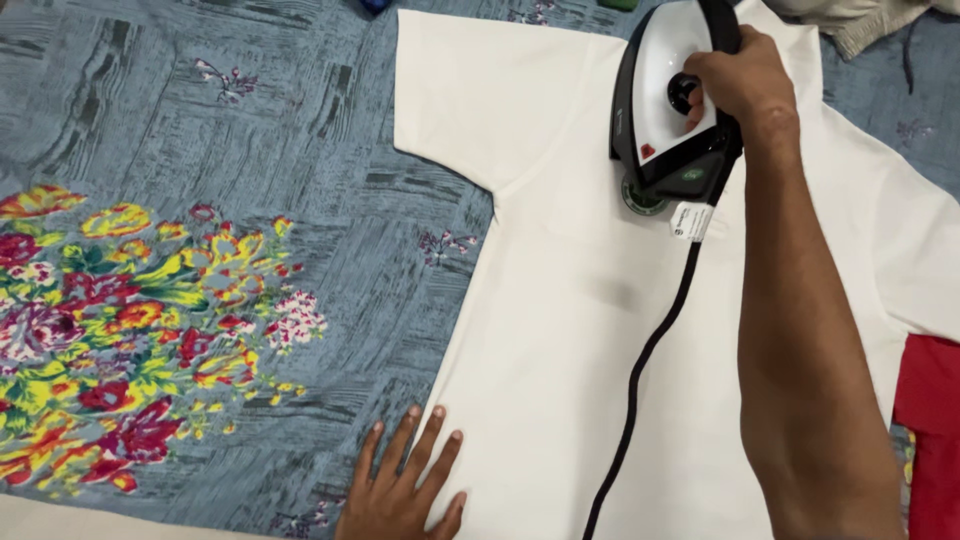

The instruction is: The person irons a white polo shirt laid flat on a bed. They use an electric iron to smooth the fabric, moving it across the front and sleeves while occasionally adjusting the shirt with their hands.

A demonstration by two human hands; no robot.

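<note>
My right hand (745, 75) grips the iron (670, 100), fingers closed round its handle, far on the white shirt (560, 330) spread over the floral cloth (200, 250). My left hand (400, 490) lies flat, fingers spread, pressing the shirt's near left edge; the black cord (640, 380) trails toward me.

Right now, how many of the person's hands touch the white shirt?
2. The left hand lies flat on the white shirt at its lower left edge. The right hand touches it only through the iron, which it holds near the collar.
</note>
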